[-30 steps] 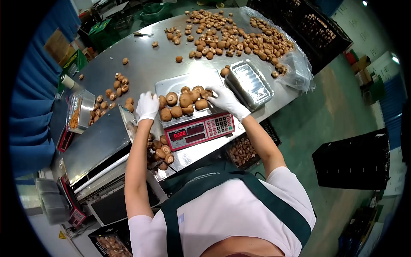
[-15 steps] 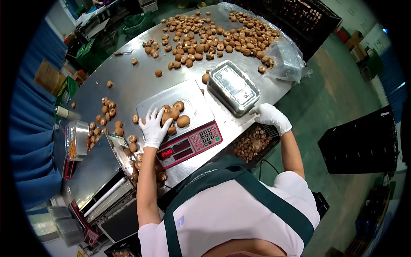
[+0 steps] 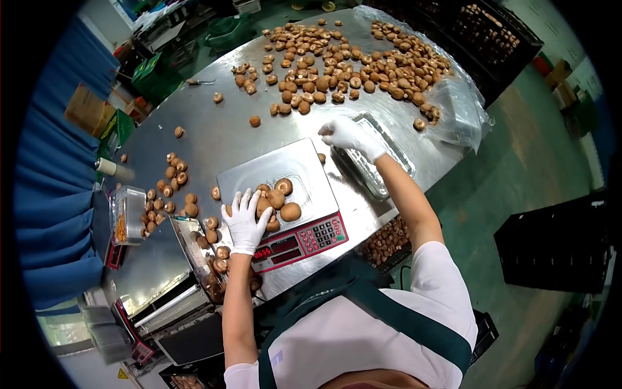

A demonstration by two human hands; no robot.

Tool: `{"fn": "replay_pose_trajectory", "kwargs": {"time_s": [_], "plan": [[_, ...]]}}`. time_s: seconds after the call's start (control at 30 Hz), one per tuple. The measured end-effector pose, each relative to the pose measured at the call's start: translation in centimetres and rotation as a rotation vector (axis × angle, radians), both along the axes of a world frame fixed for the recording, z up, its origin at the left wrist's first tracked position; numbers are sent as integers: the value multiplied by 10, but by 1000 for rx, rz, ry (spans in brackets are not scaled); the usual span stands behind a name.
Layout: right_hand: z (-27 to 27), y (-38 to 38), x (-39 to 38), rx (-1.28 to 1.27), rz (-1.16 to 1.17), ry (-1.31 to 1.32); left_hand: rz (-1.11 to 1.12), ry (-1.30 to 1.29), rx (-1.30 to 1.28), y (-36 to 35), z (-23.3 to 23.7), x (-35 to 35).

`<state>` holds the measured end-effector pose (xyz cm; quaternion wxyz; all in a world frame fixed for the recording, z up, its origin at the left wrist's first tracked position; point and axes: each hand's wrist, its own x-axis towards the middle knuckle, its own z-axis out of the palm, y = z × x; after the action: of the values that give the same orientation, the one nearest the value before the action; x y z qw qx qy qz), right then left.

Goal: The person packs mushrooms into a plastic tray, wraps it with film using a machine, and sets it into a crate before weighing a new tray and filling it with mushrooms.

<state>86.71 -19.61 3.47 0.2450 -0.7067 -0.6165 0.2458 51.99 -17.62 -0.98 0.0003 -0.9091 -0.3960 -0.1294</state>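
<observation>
Brown, round mushrooms (image 3: 289, 211) lay in a small heap on the silver scale (image 3: 278, 165) on the table (image 3: 214, 133). The left hand (image 3: 246, 220), in a white glove, lay flat on them, grip released, fingers spread. The right hand (image 3: 346, 134) curled at the clear tray (image 3: 383, 163); whether its grip held the tray could not be told.

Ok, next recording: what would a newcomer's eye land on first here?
Probably the big scatter of brown mushrooms across the far end of the steel table. Next, the red-fronted scale near the person, where the white-gloved left hand lies spread over a small heap of mushrooms. The gloved right hand is at the corner of a clear tray beside it.
</observation>
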Motion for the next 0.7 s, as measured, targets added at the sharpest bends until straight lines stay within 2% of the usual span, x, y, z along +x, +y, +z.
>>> {"fn": "replay_pose_trajectory", "kwargs": {"time_s": [0.1,0.17,0.23,0.3,0.37,0.4,0.57,0.67,0.7], "plan": [[-27,71,11,29,-8,-107,-6,-21,23,-1,2,1],[-44,113,9,2,-102,-191,-5,-13,15,-3,8,4],[-88,160,16,3,-85,-225,18,-1,-1,-3,10,5],[-122,190,14,-46,-222,-458,40,-11,-38,-4,15,7],[-159,196,15,134,-364,-521,39,-23,-47,-4,13,5],[-164,201,16,83,-328,-533,44,-20,-44,-3,13,5],[-139,191,8,-97,-207,-593,37,-23,-10,-2,7,4],[-73,154,-21,10,-186,-230,32,-41,-7,-1,1,3],[-51,128,-35,218,-129,69,27,-45,-5,-1,-1,2]]}}
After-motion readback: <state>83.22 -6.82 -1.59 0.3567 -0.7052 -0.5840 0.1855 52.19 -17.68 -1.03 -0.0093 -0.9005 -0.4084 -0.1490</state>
